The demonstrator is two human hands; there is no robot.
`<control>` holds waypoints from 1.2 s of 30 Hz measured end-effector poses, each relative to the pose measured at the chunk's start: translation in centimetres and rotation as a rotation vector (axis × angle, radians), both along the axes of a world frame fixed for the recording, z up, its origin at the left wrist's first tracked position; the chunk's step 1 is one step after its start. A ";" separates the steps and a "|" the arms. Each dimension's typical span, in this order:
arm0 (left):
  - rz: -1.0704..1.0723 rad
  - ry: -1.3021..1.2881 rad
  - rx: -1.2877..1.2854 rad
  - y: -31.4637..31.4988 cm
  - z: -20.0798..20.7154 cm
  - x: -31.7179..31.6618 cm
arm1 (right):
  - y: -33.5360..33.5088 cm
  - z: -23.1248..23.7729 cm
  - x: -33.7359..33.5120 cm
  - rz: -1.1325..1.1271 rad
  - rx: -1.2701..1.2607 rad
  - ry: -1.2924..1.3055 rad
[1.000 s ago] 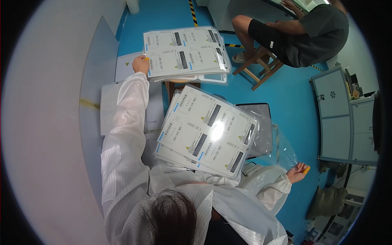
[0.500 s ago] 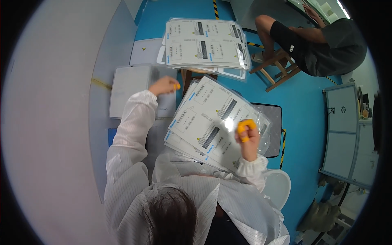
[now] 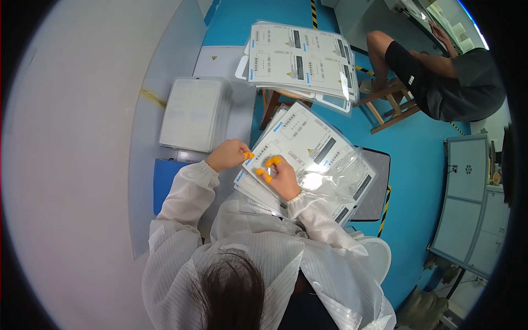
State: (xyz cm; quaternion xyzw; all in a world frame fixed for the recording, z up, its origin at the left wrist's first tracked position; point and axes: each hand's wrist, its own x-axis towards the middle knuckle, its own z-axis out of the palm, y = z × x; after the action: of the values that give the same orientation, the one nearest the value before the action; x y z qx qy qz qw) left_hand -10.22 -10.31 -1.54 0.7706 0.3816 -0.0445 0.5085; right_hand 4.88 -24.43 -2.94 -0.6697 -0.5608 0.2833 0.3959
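Observation:
A stack of white printed sheets (image 3: 300, 127) lies slanted across my lap, with a wrinkled clear film (image 3: 345, 170) over the right part of the top one. My left hand (image 3: 228, 155) is closed at the left edge of the top sheet, its yellow-capped fingertip against that edge. Over the same sheet, close beside it, is my right hand (image 3: 283, 179). Yellow finger cots cover its thumb and forefinger, which are held apart with nothing visible between them. Whether the left fingers pinch the sheet or only the film over it is too small to tell.
Beyond the lap stack, another pile of printed sheets (image 3: 300, 58) rests on a wooden stool (image 3: 269, 107). Stacked pale panels (image 3: 190, 113) stand at my left, above a blue box (image 3: 168, 184). A person (image 3: 440, 77) sits far right near a bench; a grey cabinet (image 3: 465, 192) is at right.
My left hand has come down from beyond the stack to the sheet's left edge. My right hand has moved left across the sheet toward it. The view has shifted slightly.

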 end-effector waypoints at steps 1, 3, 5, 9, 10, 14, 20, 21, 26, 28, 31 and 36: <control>0.066 -0.071 0.007 -0.3 -0.8 0.2 | 0.2 -0.4 -0.7 -0.002 0.003 0.000; 0.131 -0.141 0.012 -0.8 -1.7 0.3 | 0.3 -1.2 -1.8 0.146 -0.174 -0.171; 0.120 -0.159 0.062 -1.2 -2.0 0.3 | 0.3 -2.4 -1.8 0.169 -0.211 -0.218; 0.078 -0.098 0.099 -1.2 -1.5 0.4 | 0.7 -3.4 0.2 -0.053 -0.110 -0.150; 0.110 -0.118 0.073 -1.3 -1.8 0.3 | 0.8 -3.4 0.5 -0.154 -0.093 -0.082; 0.156 -0.119 0.060 -1.2 -2.3 -0.2 | 0.7 -0.9 -0.8 0.013 -0.074 -0.065; 0.110 -0.101 0.054 -1.3 -1.2 0.3 | 0.4 -2.4 -1.5 0.010 -0.067 -0.134; 0.109 -0.102 0.054 -1.3 -1.3 0.2 | 0.7 -2.7 -0.6 -0.128 -0.052 -0.091; 0.154 -0.162 -0.133 -1.0 -1.6 -0.8 | 0.9 -0.7 0.6 0.001 -0.063 -0.050; 0.154 -0.161 -0.174 -0.9 -1.6 -0.6 | 0.4 -0.7 -1.1 0.055 -0.069 -0.072; 0.141 -0.171 -0.202 -1.1 -2.2 -0.7 | -0.3 -2.7 -2.1 0.145 -0.089 -0.133; 0.097 -0.253 -0.392 -1.5 -1.0 -1.8 | -0.2 -3.4 -1.3 0.121 -0.066 -0.053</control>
State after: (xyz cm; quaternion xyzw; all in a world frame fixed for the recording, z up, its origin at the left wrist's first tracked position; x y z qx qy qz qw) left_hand -12.07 -11.80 -2.49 0.6372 0.3357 0.0036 0.6937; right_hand 3.55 -24.58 -6.35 -0.6548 -0.6007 0.3072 0.3407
